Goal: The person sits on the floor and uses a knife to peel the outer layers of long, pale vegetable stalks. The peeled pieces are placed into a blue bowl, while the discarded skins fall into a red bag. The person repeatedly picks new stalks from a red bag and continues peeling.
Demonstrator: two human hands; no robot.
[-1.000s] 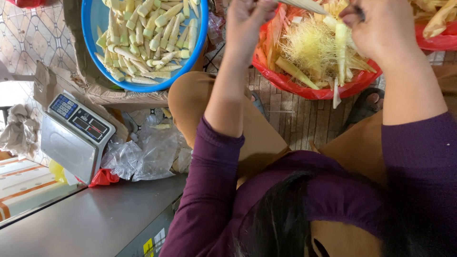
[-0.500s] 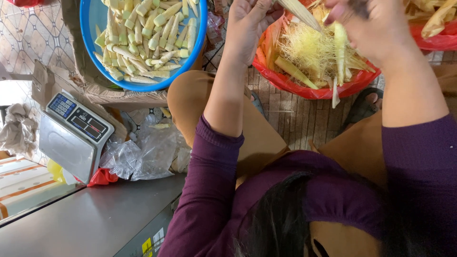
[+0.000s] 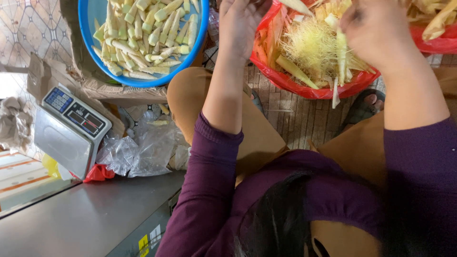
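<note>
The left hand (image 3: 240, 24) is cut off by the top edge; its fingertips are out of view. The right hand (image 3: 376, 28) is motion-blurred, so its grip cannot be determined. The pale corn piece (image 3: 296, 5) between the hands runs past the top edge. The blue basin (image 3: 143, 78) and the second red bag (image 3: 438, 43) are only partly in frame. The scale's display (image 3: 85, 119) is too small to read.

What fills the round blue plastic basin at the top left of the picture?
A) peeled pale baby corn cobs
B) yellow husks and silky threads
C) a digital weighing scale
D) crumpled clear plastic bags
A: the round blue plastic basin holds a heap of peeled pale baby corn cobs; the husks and silky threads lie in the red plastic-lined basket instead.
</note>
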